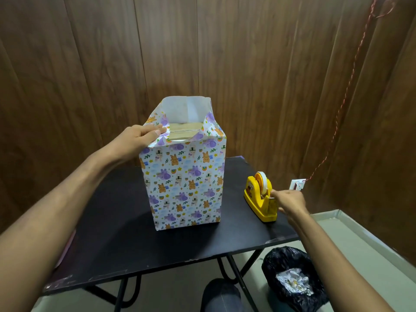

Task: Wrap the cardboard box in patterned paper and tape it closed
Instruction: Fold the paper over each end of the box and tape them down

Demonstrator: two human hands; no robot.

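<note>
A tall cardboard box (183, 129) stands upright on the black table (117, 224), its sides covered in patterned paper (184, 179) with animals. The paper's top flaps stand open, so the brown box top shows between them. My left hand (140, 137) rests on the box's top left corner and presses the left flap down there. To the right stands a yellow tape dispenser (260, 198) holding a roll of clear tape. My right hand (287, 200) is at the dispenser's cutter end, fingertips pinching the tape's loose end.
Wood-panelled walls close in behind and to the right. A bin lined with a black bag (292, 280), with crumpled paper inside, sits on the floor under the table's right front corner. A red string (351, 82) hangs down the right wall. My knee (221, 293) shows below the table edge.
</note>
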